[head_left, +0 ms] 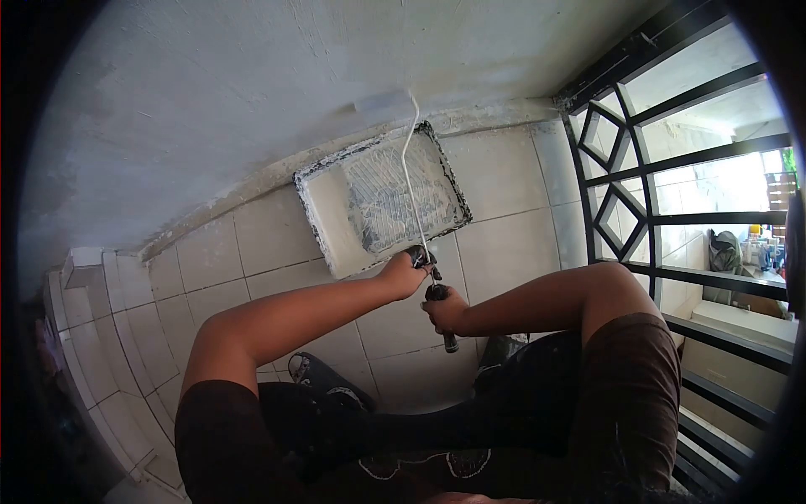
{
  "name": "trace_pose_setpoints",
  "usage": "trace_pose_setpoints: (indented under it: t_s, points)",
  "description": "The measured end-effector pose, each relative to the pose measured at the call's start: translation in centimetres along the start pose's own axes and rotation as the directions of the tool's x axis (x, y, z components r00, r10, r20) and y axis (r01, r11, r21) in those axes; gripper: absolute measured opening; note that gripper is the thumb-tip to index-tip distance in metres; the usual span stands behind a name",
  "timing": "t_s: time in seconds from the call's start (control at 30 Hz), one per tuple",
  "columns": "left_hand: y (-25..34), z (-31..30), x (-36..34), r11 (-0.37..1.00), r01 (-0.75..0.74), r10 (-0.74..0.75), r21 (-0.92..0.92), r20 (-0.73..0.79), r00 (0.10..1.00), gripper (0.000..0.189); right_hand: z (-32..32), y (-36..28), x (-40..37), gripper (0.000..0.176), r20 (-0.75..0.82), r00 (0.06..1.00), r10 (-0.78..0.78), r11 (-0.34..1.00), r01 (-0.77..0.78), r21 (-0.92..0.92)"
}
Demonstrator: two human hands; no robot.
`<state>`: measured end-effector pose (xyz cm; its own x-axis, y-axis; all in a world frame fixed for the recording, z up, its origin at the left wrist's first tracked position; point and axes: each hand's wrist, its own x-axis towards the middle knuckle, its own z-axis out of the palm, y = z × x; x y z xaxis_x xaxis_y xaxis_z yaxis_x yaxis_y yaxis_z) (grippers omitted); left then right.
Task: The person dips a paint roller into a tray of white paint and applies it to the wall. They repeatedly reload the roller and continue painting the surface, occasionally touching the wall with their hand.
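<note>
Roller (382, 102) head sits against the wall (210, 101), just above the tray (378, 197) on the tiled floor (504, 244). I note the left hand (405, 273) high on the handle and the right hand (445, 312) just below, both sets of fingers wrapped tight around it. A grille (625, 193) stands at right.

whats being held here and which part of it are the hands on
A paint roller, held by its dark handle. The left hand grips the top, near the wire frame, and the right hand grips lower down.
</note>
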<state>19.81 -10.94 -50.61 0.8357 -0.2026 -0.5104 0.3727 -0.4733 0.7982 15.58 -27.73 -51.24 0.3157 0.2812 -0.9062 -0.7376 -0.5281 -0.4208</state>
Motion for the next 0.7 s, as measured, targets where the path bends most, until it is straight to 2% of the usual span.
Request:
trace_pose_setpoints:
  t_s: [0.07, 0.13, 0.23, 0.33, 0.53, 0.63, 0.7]
  points:
    - [-1.1, 0.7, 0.5, 0.997, 0.080, -0.080, -0.008, -0.026, 0.996, 0.019, 0.0, 0.5, 0.8, 0.038, 0.003, 0.999, 0.048, 0.999, -0.048, 0.022]
    - [-2.4, 0.8, 1.4, 0.993, 0.118, -0.118, -0.012, -0.010, 0.993, 0.019, 0.8, -2.7, -1.2, 0.038, -0.102, 0.975, 0.197, 0.969, -0.178, 0.172]
    - [-2.1, 0.4, 0.8, 0.999, 0.038, -0.039, -0.036, -0.026, 0.999, 0.020, 1.0, -3.1, -1.6, 0.039, -0.102, 0.974, 0.201, 0.960, -0.175, 0.219]
    - [-0.9, 0.0, -0.3, 0.999, 0.028, -0.030, -0.038, -0.043, 0.999, 0.019, 0.8, -3.5, -2.3, 0.042, -0.044, 0.980, 0.196, 0.946, -0.177, 0.272]
    - [0.7, -1.1, -2.3, 0.977, -0.161, 0.157, -0.137, -0.039, 0.987, 0.013, 1.1, -2.3, -3.0, 0.041, -0.074, 0.984, 0.165, 0.964, -0.145, 0.225]
    - [2.0, -2.4, -1.9, 0.916, -0.369, 0.359, -0.159, -0.087, 0.929, 0.011, 0.9, -2.2, -2.1, 0.037, -0.133, 0.987, -0.094, 0.978, 0.116, 0.174]
    - [3.1, -3.7, -1.1, 0.906, -0.403, 0.378, -0.130, -0.181, 0.908, 0.010, 0.1, -4.2, -0.7, 0.032, -0.186, 0.953, -0.240, 0.953, 0.267, 0.140]
